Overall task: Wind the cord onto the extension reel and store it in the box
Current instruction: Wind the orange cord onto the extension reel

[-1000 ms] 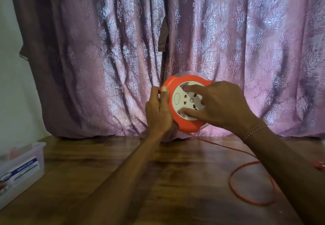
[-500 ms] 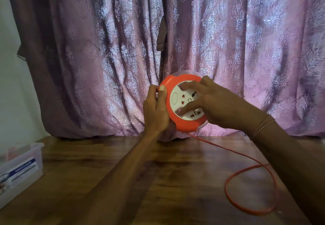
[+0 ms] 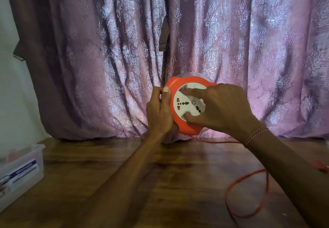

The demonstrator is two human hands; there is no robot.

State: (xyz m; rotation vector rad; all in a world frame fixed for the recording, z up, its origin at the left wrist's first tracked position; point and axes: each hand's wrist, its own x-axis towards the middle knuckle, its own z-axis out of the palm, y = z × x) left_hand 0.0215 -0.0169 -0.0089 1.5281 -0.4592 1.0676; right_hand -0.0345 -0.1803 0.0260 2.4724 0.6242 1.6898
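**Winding under way, loose cord left on the tabletop**

The orange extension reel [image 3: 187,106] is held upright above the far part of the wooden tabletop [image 3: 160,183], in front of a mauve patterned curtain [image 3: 106,49]. The left hand [image 3: 159,113] grips the reel's left rim, fingers [image 3: 166,92] curled round the edge. The right hand [image 3: 220,106] lies across the white socket face [image 3: 185,103], forefinger and thumb pressed onto it, apparently to turn it.

The orange cord [image 3: 249,192] leaves the bottom of the reel, passes behind the right wrist and lies in a loose loop on the tabletop at the right. A reddish object at the far right edge may be the plug; it is too blurred to tell.

The step in hand looks like winding, with a fair length yet to take up. The next move calls for further turns of the face while the left hand steadies the casing. The clear plastic box [image 3: 21,167] waits well apart at the left edge.
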